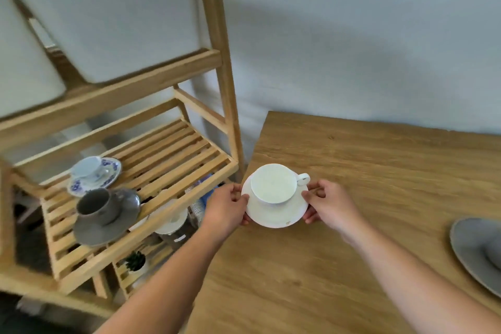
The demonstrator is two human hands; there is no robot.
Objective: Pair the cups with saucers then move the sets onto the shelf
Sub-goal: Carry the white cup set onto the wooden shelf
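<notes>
A white cup [273,183] with its handle to the right sits on a white saucer [273,215] at the left edge of the wooden table [352,171]. My left hand [227,210] grips the saucer's left rim and my right hand [329,205] grips its right rim. On the slatted wooden shelf [173,154] to the left stand two sets: a grey cup [93,206] on a grey saucer [104,230] at the front, and a blue-patterned cup [88,167] on a matching saucer [108,175] behind it.
A grey saucer [471,249] with something grey on it lies at the table's right edge, partly cut off. White bins [108,30] fill the upper shelf. Lower tiers hold white dishes [170,222], stacked cups and a small plant [134,260]. A shelf post [225,76] stands by the table corner.
</notes>
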